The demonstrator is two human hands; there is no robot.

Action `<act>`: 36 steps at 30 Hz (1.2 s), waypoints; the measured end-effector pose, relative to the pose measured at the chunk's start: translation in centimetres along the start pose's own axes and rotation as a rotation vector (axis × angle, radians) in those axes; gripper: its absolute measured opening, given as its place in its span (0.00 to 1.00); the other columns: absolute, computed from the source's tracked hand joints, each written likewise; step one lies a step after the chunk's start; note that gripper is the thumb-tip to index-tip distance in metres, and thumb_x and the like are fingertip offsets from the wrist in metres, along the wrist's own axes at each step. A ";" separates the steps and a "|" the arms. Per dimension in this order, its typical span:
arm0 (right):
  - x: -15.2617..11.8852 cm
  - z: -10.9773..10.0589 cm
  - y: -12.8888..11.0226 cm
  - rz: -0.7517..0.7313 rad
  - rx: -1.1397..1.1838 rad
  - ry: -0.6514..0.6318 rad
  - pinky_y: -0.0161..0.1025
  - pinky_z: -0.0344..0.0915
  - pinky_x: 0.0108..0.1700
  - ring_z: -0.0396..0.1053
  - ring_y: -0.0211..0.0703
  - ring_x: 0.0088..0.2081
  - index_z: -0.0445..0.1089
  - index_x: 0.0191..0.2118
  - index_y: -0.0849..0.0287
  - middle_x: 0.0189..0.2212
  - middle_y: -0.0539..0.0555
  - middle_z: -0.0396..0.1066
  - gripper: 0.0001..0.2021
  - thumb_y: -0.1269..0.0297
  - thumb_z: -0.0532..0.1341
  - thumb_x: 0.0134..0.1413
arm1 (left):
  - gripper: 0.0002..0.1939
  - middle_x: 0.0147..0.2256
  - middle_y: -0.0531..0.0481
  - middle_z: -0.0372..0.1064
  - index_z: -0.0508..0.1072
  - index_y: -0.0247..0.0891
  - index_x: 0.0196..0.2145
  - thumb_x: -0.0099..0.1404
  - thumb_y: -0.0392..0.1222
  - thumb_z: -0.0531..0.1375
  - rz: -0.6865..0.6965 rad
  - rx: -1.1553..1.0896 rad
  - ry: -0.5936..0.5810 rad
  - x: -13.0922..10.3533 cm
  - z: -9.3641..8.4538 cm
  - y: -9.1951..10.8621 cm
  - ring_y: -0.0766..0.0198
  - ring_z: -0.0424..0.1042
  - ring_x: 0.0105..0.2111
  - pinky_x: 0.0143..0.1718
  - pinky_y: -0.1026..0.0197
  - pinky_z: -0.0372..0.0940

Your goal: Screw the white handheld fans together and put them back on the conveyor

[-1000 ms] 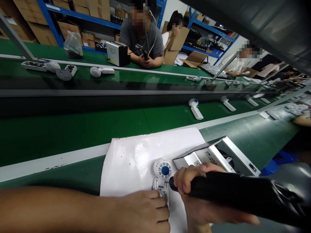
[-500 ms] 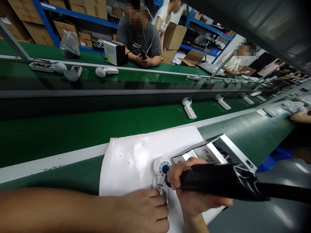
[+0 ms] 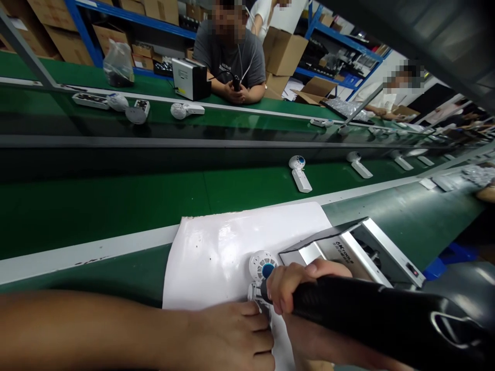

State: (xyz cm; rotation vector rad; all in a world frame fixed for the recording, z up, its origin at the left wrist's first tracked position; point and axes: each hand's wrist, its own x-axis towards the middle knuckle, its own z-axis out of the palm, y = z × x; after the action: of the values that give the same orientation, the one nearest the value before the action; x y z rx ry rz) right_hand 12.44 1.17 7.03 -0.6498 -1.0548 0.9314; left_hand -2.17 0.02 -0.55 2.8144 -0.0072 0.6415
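A white device with a round, slotted head and a blue centre [image 3: 263, 266] lies on a white sheet [image 3: 209, 257]. My left hand [image 3: 235, 335] is closed around the lower part of this device, which its fingers mostly hide. Wrapped round a thick black handheld tool [image 3: 371, 314] is my right hand [image 3: 305, 293]. The tool's tip meets the device just below the round head; the exact contact point is hidden. Behind my right hand stands a silver metal box with a black top and printed lettering [image 3: 342, 252].
Similar white devices [image 3: 301, 180] lie on the green conveyor [image 3: 166, 196] ahead, with others [image 3: 186, 110] on the far belt. Across it a person in a grey shirt [image 3: 247, 62] holds a black object beside a box-shaped unit [image 3: 189, 79]. A metal post [image 3: 29, 51] slants at left.
The black tool has swung so its rear end sits lower and nearer, and my right hand has tilted with it. My left hand keeps its hold. The whole view has shifted slightly.
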 end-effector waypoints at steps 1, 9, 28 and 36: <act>-0.1 0.1 0.3 0.009 0.001 0.005 0.36 0.64 0.21 0.63 0.37 0.17 0.76 0.48 0.47 0.19 0.44 0.69 0.46 0.12 0.46 0.50 | 0.09 0.40 0.47 0.73 0.75 0.37 0.41 0.78 0.44 0.61 0.003 -0.002 -0.006 0.0 -0.1 0.0 0.53 0.69 0.42 0.50 0.49 0.65; 0.3 0.7 1.6 0.126 0.005 0.003 0.33 0.52 0.15 0.58 0.36 0.13 0.77 0.44 0.46 0.16 0.42 0.67 0.41 0.13 0.54 0.47 | 0.07 0.37 0.49 0.72 0.75 0.38 0.40 0.77 0.43 0.63 -0.011 -0.013 -0.013 0.2 -0.4 0.1 0.55 0.68 0.40 0.50 0.48 0.64; -0.7 -2.5 -1.6 -0.161 -0.088 0.028 0.40 0.64 0.21 0.60 0.40 0.15 0.74 0.53 0.44 0.19 0.43 0.67 0.31 0.25 0.55 0.63 | 0.05 0.40 0.43 0.75 0.75 0.35 0.39 0.75 0.34 0.60 -0.571 0.296 -0.194 -0.1 -3.1 -7.5 0.52 0.72 0.41 0.41 0.51 0.63; -4.9 -10.4 -2.6 -0.079 -0.044 0.211 0.47 0.63 0.21 0.61 0.46 0.17 0.75 0.49 0.43 0.19 0.46 0.65 0.20 0.36 0.64 0.63 | 0.13 0.42 0.37 0.75 0.77 0.32 0.44 0.82 0.43 0.57 -1.021 0.536 -0.227 -2.9 -10.1 -14.8 0.47 0.75 0.44 0.39 0.54 0.67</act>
State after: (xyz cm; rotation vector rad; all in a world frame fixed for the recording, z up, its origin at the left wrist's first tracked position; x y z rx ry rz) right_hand 21.98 -4.59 3.13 -0.7214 -0.9085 0.7553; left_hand -8.20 16.73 3.33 2.7648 1.6233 0.0623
